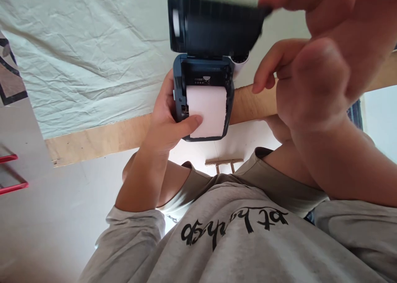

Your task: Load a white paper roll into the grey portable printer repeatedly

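My left hand (173, 125) grips a small dark blue portable printer (231, 105) from its left side, with the thumb lying over the paper. Its black lid (217, 26) is swung up and blurred by motion. A white paper roll (209, 103) sits in the printer's compartment, and small white print marks the black inner wall behind it. My right hand (319, 55) is raised at the right, fingers apart. One upper fingertip meets the lid's right corner; the lower fingers are bent, away from the printer. Behind the printer, a white cylindrical item (240, 63) with a dark end is partly hidden.
A wrinkled pale green cloth (93, 59) covers the table, whose bare wooden edge (99, 140) runs below the hands. Red-edged parts (14, 188) show at the far left. My legs are under the edge, and a small wooden stool-like piece (225, 162) stands on the floor.
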Motion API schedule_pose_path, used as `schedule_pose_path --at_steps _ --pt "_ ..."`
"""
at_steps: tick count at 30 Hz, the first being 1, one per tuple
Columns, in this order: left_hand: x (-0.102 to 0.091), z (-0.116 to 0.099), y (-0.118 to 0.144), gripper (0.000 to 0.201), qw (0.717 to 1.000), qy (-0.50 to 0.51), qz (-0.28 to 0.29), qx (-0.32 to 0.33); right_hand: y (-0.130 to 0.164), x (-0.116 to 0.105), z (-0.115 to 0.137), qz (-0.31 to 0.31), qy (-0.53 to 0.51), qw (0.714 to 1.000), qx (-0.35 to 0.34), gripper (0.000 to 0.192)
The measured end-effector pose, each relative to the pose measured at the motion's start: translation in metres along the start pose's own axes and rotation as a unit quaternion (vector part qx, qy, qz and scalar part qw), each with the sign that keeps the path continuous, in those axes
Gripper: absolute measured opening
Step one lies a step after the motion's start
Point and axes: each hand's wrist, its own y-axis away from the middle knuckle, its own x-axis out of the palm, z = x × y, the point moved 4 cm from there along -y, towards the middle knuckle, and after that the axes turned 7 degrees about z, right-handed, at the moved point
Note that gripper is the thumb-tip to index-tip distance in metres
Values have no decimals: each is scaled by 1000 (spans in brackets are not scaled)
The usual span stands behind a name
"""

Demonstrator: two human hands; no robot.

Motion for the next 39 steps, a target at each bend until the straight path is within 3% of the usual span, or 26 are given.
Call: schedule_pose_path --at_steps 3,6,7,10,12,16,19,27,31,39 --pt "-2 3 3 64 1000 4 4 7 3 -7 4 -94 -77 992 -35 44" --pt "-4 8 2 66 999 -14 -9 -34 3 3 0 -31 -73 995 -53 22" --pt "-4 8 1 68 1000 -13 -7 -17 3 7 -2 3 -71 996 -55 17" --pt "-1 3 -4 76 997 19 19 66 5 21 -5 83 -55 992 -83 24" --pt "0 1 -4 73 998 30 14 47 7 28 -6 102 -49 989 -99 30" --pt "2 -7 -1 64 999 4 -27 -43 9 35 -9 120 -90 985 -83 41" --pt "5 -13 0 63 996 -10 -23 -80 8 37 -10 128 -114 983 -65 46" --pt "10 -14 0 54 999 19 -1 -36 11 39 -8 114 -107 984 -88 43" --pt "13 -13 0 47 999 26 -19 -30 10 41 -11 115 -109 982 -101 46" --pt "11 -12 -3 53 999 30 17 -15 10 40 -14 121 -101 983 -93 48"
